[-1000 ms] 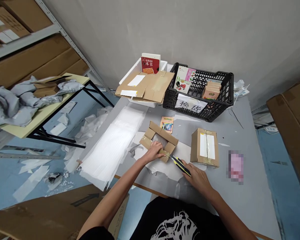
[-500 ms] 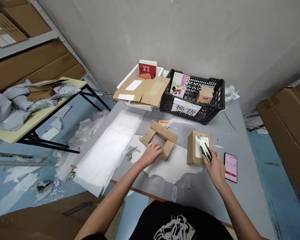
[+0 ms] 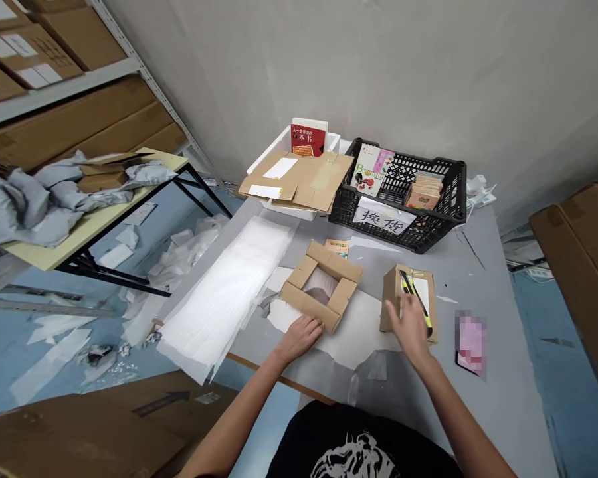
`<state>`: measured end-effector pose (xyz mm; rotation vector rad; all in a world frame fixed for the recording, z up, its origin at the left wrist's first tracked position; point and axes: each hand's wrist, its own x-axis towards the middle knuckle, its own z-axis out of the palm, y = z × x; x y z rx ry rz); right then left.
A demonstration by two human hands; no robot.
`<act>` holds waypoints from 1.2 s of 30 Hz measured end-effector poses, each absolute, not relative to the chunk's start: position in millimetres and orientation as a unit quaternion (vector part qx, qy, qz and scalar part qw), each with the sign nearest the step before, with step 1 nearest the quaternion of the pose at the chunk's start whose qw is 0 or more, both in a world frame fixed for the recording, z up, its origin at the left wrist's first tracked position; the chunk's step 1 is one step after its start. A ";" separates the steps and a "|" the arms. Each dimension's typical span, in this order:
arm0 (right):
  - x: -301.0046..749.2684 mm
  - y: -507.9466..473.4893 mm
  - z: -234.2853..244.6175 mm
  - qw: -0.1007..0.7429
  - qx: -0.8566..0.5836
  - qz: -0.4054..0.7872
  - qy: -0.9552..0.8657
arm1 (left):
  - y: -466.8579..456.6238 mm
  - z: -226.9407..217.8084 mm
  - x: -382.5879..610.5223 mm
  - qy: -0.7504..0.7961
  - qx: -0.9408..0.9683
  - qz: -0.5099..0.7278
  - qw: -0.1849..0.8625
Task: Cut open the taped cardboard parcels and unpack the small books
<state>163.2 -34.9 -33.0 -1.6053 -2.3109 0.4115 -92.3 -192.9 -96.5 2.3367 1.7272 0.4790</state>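
Note:
On the grey table lies a small cardboard box (image 3: 306,305) with its flaps folded in around a square opening, and a pale wrapped item (image 3: 321,285) shows inside. My left hand (image 3: 301,337) grips its near edge, fingers curled against the cardboard. A yellow-and-black utility knife (image 3: 406,284) rests on top of a second, closed cardboard box (image 3: 389,300) bearing a white label. Just over that box is my right hand (image 3: 409,326), thumb and fingers apart, holding nothing; it covers part of the knife.
A black plastic crate (image 3: 398,229) with books stands behind, beside a white bin (image 3: 266,156) topped by flattened cardboard (image 3: 306,179). White foam sheets (image 3: 229,292) lie on the left, a phone (image 3: 471,345) on the right. A small booklet (image 3: 337,248) sits behind the open box.
My right hand has let go of the utility knife, which now lies on the closed box. My left hand has moved from the box's opening to its near edge, and the near flap is now folded in.

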 end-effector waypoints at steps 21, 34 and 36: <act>10.8 -40.3 -49.6 -0.002 -0.672 0.314 -0.671 | -59.5 -45.0 -144.6 0.850 0.491 0.064 0.176; 64.5 -15.1 -33.7 0.135 -0.566 0.501 -0.640 | -94.7 -34.2 -225.4 0.764 0.521 0.235 0.300; 79.8 -13.1 -31.1 0.196 -0.512 0.546 -0.634 | -105.0 -34.0 -234.0 0.720 0.508 0.312 0.354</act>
